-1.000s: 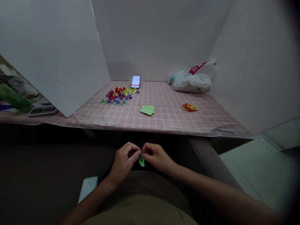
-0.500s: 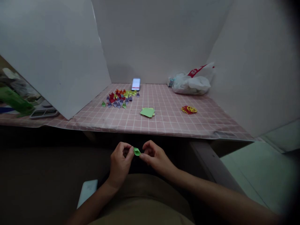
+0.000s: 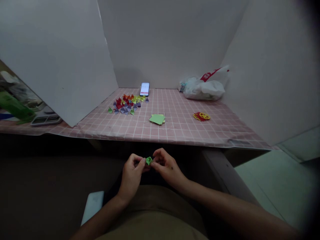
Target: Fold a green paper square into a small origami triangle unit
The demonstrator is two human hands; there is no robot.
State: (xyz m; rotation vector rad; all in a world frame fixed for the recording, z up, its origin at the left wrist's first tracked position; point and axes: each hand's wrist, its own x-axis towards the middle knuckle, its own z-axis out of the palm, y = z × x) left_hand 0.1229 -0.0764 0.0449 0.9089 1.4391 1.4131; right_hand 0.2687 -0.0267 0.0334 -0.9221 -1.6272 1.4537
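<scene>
A small folded piece of green paper (image 3: 149, 160) is held over my lap, below the table's front edge. My left hand (image 3: 132, 175) pinches its left side between thumb and fingers. My right hand (image 3: 168, 168) grips its right side with thumb and fingertips, the other fingers curled. Straight ahead on the table lies a stack of square paper sheets (image 3: 157, 119), green on top with yellow beneath. Farther left stand several small folded paper pieces (image 3: 127, 105) in red, orange, yellow, purple and green.
The table has a pink checked cloth (image 3: 175, 130). A lit phone (image 3: 144, 89) leans at the back, with a white plastic bag (image 3: 205, 89) to its right. Red and yellow cut-outs (image 3: 201, 116) lie at right. A scale (image 3: 46, 120) sits far left. White boards (image 3: 62, 56) enclose the table.
My left hand has shifted slightly right with the green paper, closer to my right hand. The paper now looks more compact, with an opening facing up.
</scene>
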